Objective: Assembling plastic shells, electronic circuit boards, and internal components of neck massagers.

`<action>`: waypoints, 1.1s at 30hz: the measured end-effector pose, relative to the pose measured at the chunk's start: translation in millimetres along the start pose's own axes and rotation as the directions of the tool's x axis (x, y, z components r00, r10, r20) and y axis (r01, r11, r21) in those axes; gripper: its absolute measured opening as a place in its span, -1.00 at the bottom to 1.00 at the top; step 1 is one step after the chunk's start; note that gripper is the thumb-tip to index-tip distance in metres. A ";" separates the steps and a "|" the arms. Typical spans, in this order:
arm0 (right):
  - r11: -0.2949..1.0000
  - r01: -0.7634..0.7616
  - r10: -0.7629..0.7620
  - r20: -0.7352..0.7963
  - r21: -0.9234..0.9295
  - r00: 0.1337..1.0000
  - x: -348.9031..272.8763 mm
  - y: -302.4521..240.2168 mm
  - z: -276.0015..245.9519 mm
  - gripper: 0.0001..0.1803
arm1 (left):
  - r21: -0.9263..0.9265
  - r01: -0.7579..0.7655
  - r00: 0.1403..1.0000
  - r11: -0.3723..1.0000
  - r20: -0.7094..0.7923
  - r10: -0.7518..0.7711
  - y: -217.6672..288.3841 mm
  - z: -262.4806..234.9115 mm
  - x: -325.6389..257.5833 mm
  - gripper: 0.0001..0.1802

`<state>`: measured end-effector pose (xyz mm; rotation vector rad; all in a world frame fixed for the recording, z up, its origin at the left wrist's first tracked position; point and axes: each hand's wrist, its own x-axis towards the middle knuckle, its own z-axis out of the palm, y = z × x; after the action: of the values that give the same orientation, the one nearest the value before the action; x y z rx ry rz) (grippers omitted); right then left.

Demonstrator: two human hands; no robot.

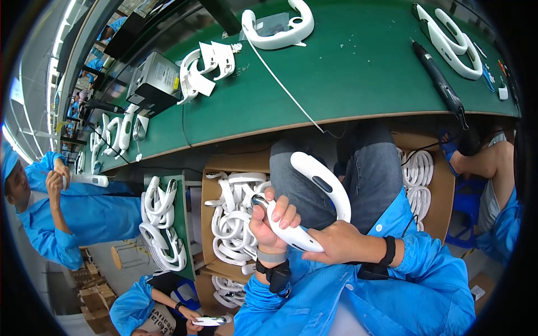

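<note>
Your left hand [274, 223] clasped one arm of a white curved band [292, 234] — right hand [343, 242] gripped its bend, tips forward-left.

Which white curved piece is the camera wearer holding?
The curved white plastic piece above dark jeans: left hand and right hand grip it; others lie on the green table or in a brown cardboard box.

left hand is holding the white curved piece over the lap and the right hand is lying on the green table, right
Not quite: the right hand is not on the green table; the head view shows it on the white curved piece too. The left hand is indeed holding that piece over the lap.
</note>
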<state>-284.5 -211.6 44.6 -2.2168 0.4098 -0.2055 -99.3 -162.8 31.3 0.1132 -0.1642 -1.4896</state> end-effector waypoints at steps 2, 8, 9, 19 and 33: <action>0.999 0.029 -0.030 0.066 0.019 0.997 4.2 4.4 -6.1 -0.45 | 0.007 0.014 1.000 1.000 0.011 -0.014 3.5 7.9 4.6 -0.64; 0.852 0.122 0.051 -0.313 0.509 0.949 16.2 5.8 -10.5 -0.45 | 0.208 -0.436 0.861 0.875 -0.187 0.474 -0.2 66.9 22.0 -0.63; 0.854 0.127 0.041 -0.308 0.505 0.951 16.1 5.4 -8.3 -0.45 | 0.207 -0.447 0.856 0.870 -0.183 0.483 1.2 62.4 24.6 -0.63; 0.239 -0.189 -0.117 0.222 0.952 0.968 9.0 -13.0 1.4 -0.63 | -0.169 -0.117 0.993 0.979 0.001 0.118 6.7 40.9 32.4 -0.71; 0.459 -0.091 -0.033 0.120 0.883 0.992 5.0 -17.3 7.8 -0.74 | -0.182 -0.080 0.992 0.980 0.080 0.096 7.1 34.3 29.3 -0.73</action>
<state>-273.8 -197.6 53.2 -1.1370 0.1836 -0.2009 -96.3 -190.6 67.4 -0.1035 -0.1052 -1.4146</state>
